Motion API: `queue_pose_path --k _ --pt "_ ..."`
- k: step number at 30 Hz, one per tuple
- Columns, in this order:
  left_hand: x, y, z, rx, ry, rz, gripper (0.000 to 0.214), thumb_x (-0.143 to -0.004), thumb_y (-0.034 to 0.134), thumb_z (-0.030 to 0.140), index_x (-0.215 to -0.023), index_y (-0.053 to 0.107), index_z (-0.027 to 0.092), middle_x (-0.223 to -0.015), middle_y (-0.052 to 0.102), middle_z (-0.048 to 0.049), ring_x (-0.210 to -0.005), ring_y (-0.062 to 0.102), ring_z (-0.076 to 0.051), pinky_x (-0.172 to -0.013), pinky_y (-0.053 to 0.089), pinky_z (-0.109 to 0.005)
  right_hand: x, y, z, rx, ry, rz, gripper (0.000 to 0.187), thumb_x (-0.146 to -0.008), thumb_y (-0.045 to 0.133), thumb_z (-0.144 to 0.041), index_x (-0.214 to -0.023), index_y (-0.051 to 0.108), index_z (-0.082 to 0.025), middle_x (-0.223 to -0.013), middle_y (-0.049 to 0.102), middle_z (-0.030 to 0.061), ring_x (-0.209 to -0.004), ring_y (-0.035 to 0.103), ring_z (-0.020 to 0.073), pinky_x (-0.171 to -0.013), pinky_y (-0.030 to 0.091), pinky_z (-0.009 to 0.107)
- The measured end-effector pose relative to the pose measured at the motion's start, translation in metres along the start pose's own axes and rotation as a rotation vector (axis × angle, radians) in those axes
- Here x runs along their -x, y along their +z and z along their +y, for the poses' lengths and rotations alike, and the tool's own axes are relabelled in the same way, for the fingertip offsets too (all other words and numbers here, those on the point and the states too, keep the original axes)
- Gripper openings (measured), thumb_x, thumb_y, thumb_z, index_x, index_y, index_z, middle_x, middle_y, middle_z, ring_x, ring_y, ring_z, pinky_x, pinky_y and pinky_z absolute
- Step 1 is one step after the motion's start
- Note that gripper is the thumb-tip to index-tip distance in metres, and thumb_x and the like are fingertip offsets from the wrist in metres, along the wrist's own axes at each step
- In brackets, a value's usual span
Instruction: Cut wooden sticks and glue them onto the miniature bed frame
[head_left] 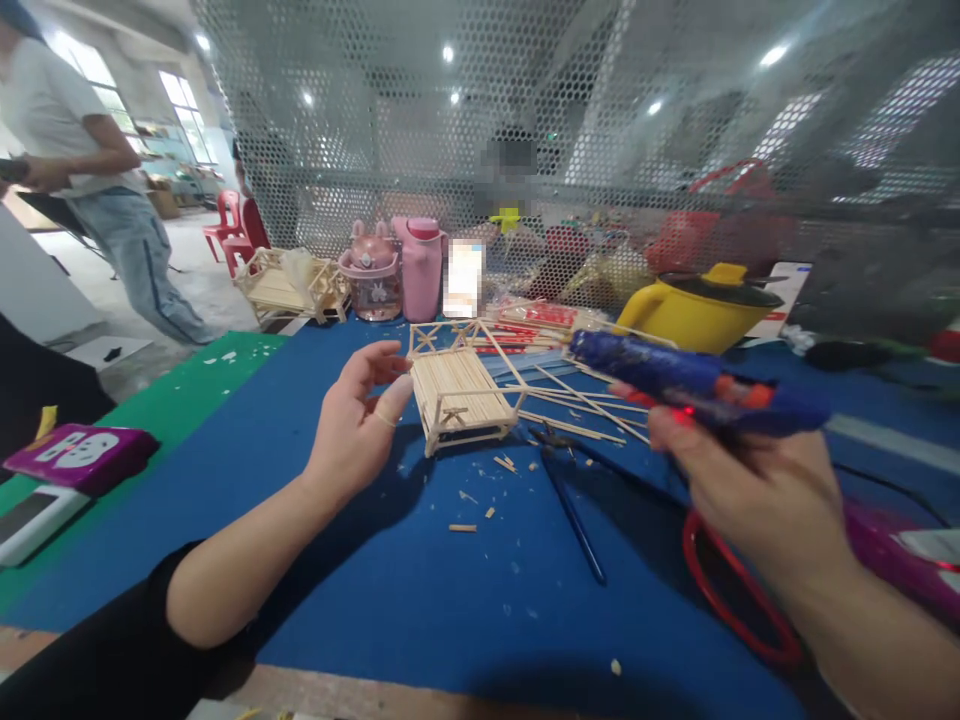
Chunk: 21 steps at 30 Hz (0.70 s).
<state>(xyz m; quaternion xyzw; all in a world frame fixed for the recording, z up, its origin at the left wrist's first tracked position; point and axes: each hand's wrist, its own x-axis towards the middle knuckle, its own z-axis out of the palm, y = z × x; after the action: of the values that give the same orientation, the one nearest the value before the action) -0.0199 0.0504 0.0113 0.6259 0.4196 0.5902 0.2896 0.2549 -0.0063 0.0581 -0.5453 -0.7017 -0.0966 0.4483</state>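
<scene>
A small bed-like frame of wooden sticks [461, 385] stands on the blue tabletop, with a slatted bed and crossed pieces in its end rails. At its left side is my left hand [360, 420], fingers curved and thumb apart, with a pale cover on the thumb. The fingertips come close to the frame's corner post; I cannot tell whether they touch it. My right hand [757, 480] grips a blue glue gun [675, 375] with a lit red light, its nozzle pointing left toward the frame. Dark-handled pliers [570, 500] lie below the gun.
Loose sticks [592, 400] and offcuts [463, 528] lie around the frame. Behind are a second stick model [289, 285], a pink bottle [421, 270], a phone [463, 280] and a yellow pot [690, 315]. Red-handled scissors [735, 600] lie at right. A person [90, 150] stands far left.
</scene>
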Motion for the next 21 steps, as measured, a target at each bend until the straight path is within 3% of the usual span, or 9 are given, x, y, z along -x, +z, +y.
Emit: queue_pose_path --k 4,6,9,14,21 --pt "0.0 0.006 -0.002 -0.032 -0.092 0.0 0.036 -0.08 0.054 0.036 -0.111 0.051 0.018 -0.102 0.061 -0.0087 -0.091 0.059 -0.018 -0.072 0.05 -0.03 -0.044 -0.022 0.044 0.41 0.106 -0.096 0.032 -0.082 0.051 -0.044 -0.084 0.068 -0.016 -0.066 0.068 0.0088 -0.064 0.063 0.022 -0.056 0.045 0.029" --pt "0.001 0.008 -0.001 -0.028 -0.107 -0.006 0.035 -0.081 0.053 0.037 -0.11 0.051 0.018 -0.102 0.061 -0.0086 -0.091 0.058 -0.018 -0.074 0.05 -0.031 -0.063 -0.03 0.073 0.535 0.071 -0.148 0.04 -0.084 0.046 -0.048 -0.089 0.067 -0.014 -0.069 0.069 0.0104 -0.061 0.062 0.02 -0.049 0.041 0.026" --pt "0.003 0.009 0.0 -0.016 -0.114 -0.034 0.034 -0.082 0.052 0.037 -0.11 0.051 0.018 -0.103 0.061 -0.0088 -0.093 0.058 -0.019 -0.077 0.049 -0.033 -0.082 -0.032 0.111 0.629 0.012 -0.264 0.04 -0.085 0.044 -0.045 -0.094 0.066 -0.014 -0.077 0.07 0.0126 -0.065 0.064 0.0209 -0.052 0.042 0.026" --pt "0.005 0.011 -0.001 -0.045 -0.143 -0.044 0.034 -0.082 0.052 0.038 -0.109 0.052 0.018 -0.104 0.062 -0.0096 -0.095 0.059 -0.02 -0.08 0.048 -0.034 -0.096 -0.012 0.149 0.667 0.033 -0.41 0.027 -0.075 0.054 -0.03 -0.091 0.068 -0.013 -0.085 0.071 0.0153 -0.072 0.065 0.0272 -0.058 0.045 0.031" --pt "0.004 0.01 -0.002 -0.037 -0.156 -0.064 0.036 -0.083 0.05 0.041 -0.11 0.052 0.018 -0.105 0.062 -0.0092 -0.094 0.059 -0.02 -0.08 0.047 -0.034 -0.101 0.02 0.158 0.629 0.066 -0.459 0.026 -0.079 0.049 -0.032 -0.091 0.066 -0.016 -0.094 0.069 0.0172 -0.083 0.062 0.0296 -0.07 0.044 0.042"
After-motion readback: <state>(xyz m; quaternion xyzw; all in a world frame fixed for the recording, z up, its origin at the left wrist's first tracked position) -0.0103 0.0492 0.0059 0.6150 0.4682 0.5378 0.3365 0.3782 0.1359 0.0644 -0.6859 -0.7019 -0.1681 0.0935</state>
